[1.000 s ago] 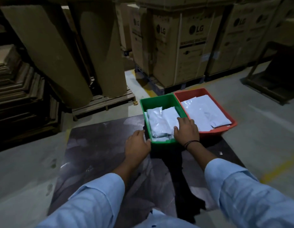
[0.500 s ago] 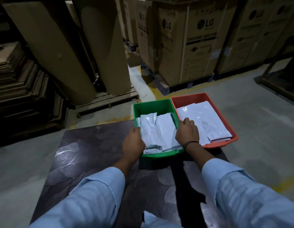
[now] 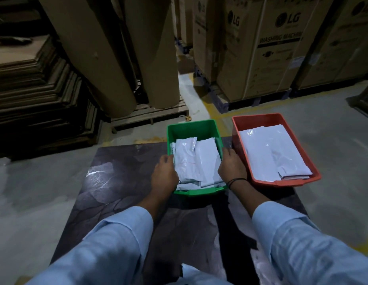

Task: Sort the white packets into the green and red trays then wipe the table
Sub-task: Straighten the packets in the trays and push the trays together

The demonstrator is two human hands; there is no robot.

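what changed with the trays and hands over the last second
Both hands, left hand and right hand, moved onto the green tray's side walls and now grip it. A gap has opened between it and the red tray, which touched before. Packets stay in both trays.

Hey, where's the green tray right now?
The green tray sits at the dark table's far edge, gripped between both hands, left and right, just left of the red tray.

Both arms wear loose, light blue long sleeves with cuffs ending short of the wrists, and a thin dark band (image 3: 237, 180) circles the wrist of the right hand (image 3: 232, 166).
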